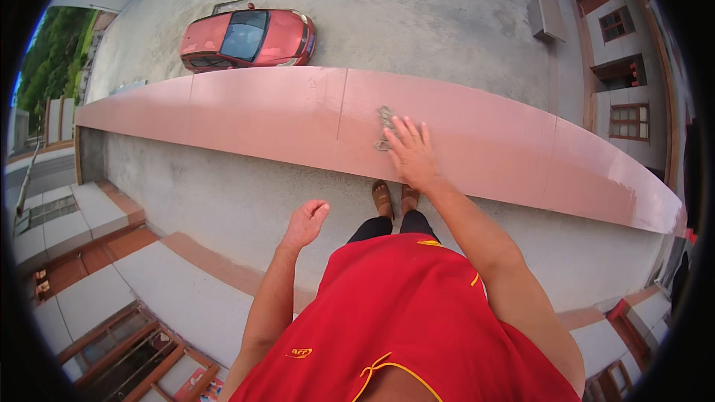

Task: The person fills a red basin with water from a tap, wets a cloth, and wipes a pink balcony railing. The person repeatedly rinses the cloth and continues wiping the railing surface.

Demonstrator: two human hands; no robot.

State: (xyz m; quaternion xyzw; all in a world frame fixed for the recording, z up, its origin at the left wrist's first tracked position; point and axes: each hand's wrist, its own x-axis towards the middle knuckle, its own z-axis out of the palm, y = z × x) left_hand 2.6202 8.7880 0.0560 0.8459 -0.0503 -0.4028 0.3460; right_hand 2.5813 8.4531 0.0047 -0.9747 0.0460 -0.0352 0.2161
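My right hand [414, 151] lies flat with fingers spread on the pink tiled top of a low wall [268, 117]. Under its fingertips and palm edge shows a crumpled grey-green cloth [385, 116], pressed against the tile; the rest of it is hidden by the hand. My left hand [308, 222] hangs in the air on the near side of the wall, loosely curled and with nothing visible in it. Damp-looking streaks mark the tiles near the middle joint and toward the right end.
A red car [248, 39] is parked on the concrete yard [413, 22] beyond the wall. A box-like grey block [546, 15] stands near the house [614, 95] at right. My sandalled feet [382, 195] stand close to the wall's near side. Behind me is a tiled house front [184, 279].
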